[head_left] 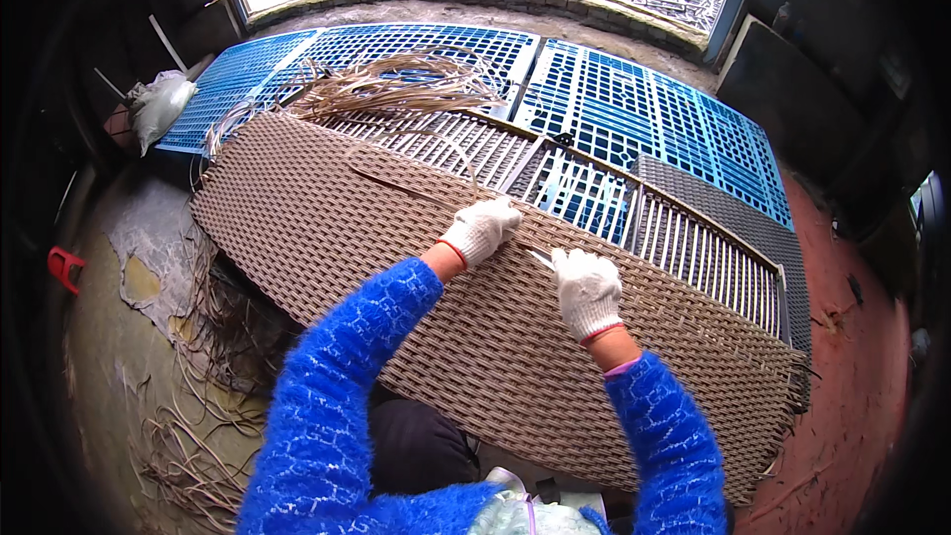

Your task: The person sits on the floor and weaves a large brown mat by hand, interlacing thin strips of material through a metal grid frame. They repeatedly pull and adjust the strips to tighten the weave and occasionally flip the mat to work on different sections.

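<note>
The right grip (588, 289) clasps a tool (541, 259); whether the left grip (481, 232) grasps anything, I cannot tell. Beneath both, the panel (475, 337) looks mostly woven, a strand (396, 183) loose to their left.

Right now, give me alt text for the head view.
A person's gloved left hand and right hand are at a large brown woven panel, the right holding a slim silvery object. Beyond the panel are loose brown strips and blue plastic grids.
</note>
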The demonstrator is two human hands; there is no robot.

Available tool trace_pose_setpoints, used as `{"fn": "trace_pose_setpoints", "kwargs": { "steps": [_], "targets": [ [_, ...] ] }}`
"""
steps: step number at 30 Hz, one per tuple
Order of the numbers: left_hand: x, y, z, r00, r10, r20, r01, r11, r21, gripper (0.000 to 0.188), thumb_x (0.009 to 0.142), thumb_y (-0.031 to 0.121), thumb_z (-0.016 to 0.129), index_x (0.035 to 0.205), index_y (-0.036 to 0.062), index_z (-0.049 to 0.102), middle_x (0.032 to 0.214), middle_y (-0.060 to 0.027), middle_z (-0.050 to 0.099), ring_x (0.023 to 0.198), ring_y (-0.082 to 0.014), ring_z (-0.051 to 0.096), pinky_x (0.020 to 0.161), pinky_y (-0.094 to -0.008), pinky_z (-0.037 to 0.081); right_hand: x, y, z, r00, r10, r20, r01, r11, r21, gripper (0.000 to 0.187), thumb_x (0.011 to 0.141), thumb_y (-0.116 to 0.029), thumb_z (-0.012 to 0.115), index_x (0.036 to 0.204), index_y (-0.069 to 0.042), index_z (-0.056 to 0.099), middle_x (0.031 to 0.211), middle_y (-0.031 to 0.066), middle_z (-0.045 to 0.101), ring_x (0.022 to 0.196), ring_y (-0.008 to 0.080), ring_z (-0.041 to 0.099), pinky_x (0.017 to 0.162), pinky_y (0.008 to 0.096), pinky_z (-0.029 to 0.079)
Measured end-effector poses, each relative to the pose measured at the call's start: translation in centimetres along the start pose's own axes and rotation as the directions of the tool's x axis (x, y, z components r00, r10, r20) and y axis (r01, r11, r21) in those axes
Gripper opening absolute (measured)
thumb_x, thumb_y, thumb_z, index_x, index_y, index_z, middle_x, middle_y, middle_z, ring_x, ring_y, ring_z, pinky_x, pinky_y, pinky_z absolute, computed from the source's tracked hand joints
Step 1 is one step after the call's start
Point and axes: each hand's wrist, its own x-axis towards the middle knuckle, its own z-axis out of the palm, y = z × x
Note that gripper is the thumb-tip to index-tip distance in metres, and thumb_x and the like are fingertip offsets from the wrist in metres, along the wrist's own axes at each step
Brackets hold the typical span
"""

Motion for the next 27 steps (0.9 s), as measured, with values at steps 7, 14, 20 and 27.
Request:
{"fn": "trace_pose_setpoints", "kwargs": {
  "steps": [7,14,20,27],
  "targets": [
    [0.6,1.5,-0.2,0.984,0.173,0.042,-0.166,0.978,-0.124,0.002,0.087,0.013,0.070,0.088,0.0139,0.070,0.090,-0.0075,0.066,0.085,-0.0297,0.066,0.075,-0.0417,0.054,-2.6,2.1,0.4,0.992,-0.038,-0.123,0.036,0.999,-0.016,0.020,0.090,-0.020,0.067,0.109,-0.016,0.070,0.071,0.0034,0.061,0.066,0.0224,0.065,0.061,0.0395,0.051],
    [2.4,5.4,-1.2,0.914,0.197,-0.354,-0.366,0.777,-0.513,0.001,0.091,0.008,0.067,0.091,0.0081,0.067,0.080,-0.0080,0.069,0.072,-0.0228,0.067,0.066,-0.0337,0.055,-3.2,4.6,-1.5,0.999,-0.050,0.012,0.051,0.994,-0.096,0.020,0.091,-0.019,0.063,0.110,-0.016,0.069,0.076,0.0045,0.063,0.071,0.0229,0.066,0.064,0.0394,0.051],
    [1.1,3.4,-1.6,0.964,-0.145,0.223,0.263,0.647,-0.715,0.009,0.091,0.011,0.076,0.096,0.0057,0.072,0.088,0.0006,0.069,0.081,-0.0087,0.064,0.074,-0.0252,0.055,-2.3,3.2,-2.1,0.998,-0.067,-0.009,0.066,0.992,-0.112,0.018,0.091,-0.015,0.058,0.106,-0.011,0.068,0.081,0.0067,0.065,0.075,0.0251,0.067,0.066,0.0398,0.052],
    [0.5,1.9,-2.0,0.926,-0.291,0.239,0.368,0.835,-0.410,0.013,0.086,0.018,0.077,0.090,0.0062,0.072,0.080,-0.0056,0.072,0.071,-0.0164,0.067,0.069,-0.0322,0.056,-2.0,1.0,-1.3,0.998,0.002,-0.057,-0.004,0.999,-0.035,0.006,0.091,-0.014,0.057,0.089,-0.010,0.061,0.079,0.0080,0.064,0.073,0.0256,0.067,0.063,0.0397,0.054]
  ]
}}
